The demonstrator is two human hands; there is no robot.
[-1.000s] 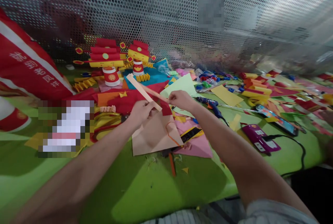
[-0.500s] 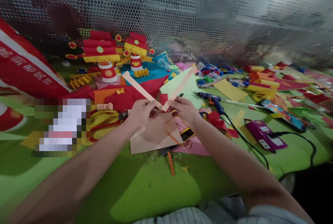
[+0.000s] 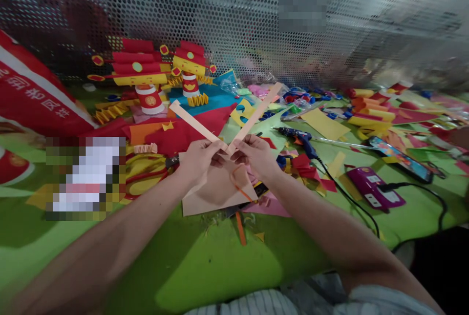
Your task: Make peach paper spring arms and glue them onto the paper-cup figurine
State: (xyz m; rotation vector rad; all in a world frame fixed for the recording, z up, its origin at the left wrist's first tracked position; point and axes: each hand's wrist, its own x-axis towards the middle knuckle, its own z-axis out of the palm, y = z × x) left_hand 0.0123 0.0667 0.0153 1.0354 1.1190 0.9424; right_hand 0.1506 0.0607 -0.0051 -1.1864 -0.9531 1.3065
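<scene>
Two pale peach paper strips meet in a V between my hands. My left hand (image 3: 201,159) pinches the left strip (image 3: 194,122) near its lower end. The right strip (image 3: 258,112) is pinched low down by my right hand (image 3: 256,156). The strips touch or overlap at the bottom of the V; whether they are joined there I cannot tell. Under my hands lies a sheet of peach paper (image 3: 220,190) with a thin orange strip (image 3: 240,188) on it.
Behind stand two red and yellow paper figures (image 3: 148,100) (image 3: 189,84). A blue glue gun (image 3: 302,140) with a cord lies to the right, near a purple power box (image 3: 373,188) and a phone (image 3: 401,158). Yellow-handled scissors (image 3: 144,173) lie left.
The right strip has swung slightly clockwise and shows more sharply, and the V's lower ends have shifted a little to the left. Both hands keep their pinch. The view has shifted slightly.
</scene>
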